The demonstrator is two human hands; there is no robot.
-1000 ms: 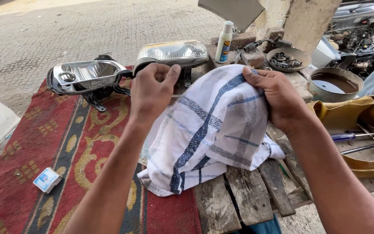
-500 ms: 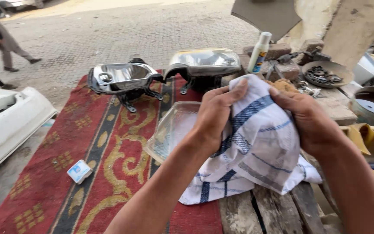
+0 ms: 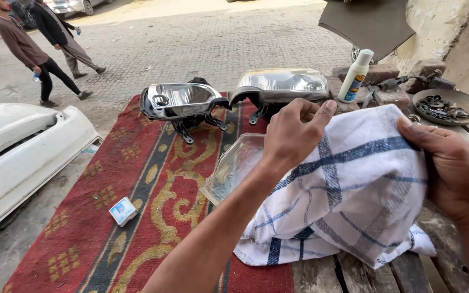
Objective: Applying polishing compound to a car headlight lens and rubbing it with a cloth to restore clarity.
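Both forearms are bare, with no sleeve in sight from wrist to elbow. The left hand (image 3: 294, 135) wears no glove, ring or watch, its nails cut short. The right hand (image 3: 451, 168), over at three o'clock, is likewise ungloved and unadorned.

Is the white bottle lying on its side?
No, the white bottle stands upright on the bench behind the checked cloth, next to the clear-lensed headlight.
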